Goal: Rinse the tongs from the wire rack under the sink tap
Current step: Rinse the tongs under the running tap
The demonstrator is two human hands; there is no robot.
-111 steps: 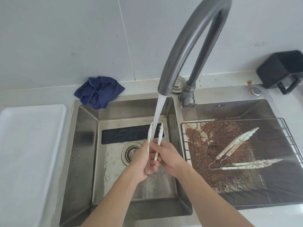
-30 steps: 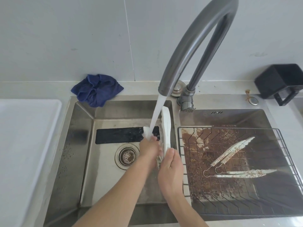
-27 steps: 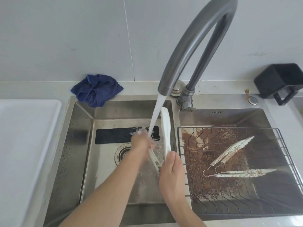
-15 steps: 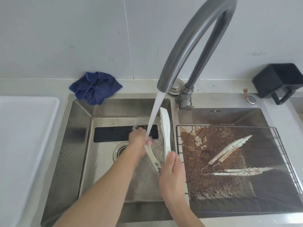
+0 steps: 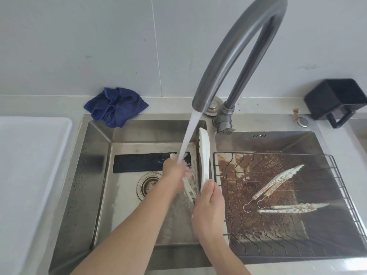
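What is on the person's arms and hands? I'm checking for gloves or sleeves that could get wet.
Nothing visible: the left hand and right hand are bare, with no gloves, rings or watch in view. Both forearms are bare to the frame's bottom edge; no sleeve shows.

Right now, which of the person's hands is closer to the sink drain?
Left. The left hand is beside the drain, just to its right under the water stream. The right hand is farther right, near the wire rack.

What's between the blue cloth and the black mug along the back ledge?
In the head view, the grey curved tap and a round metal cap stand between the crumpled blue cloth and the black square mug.
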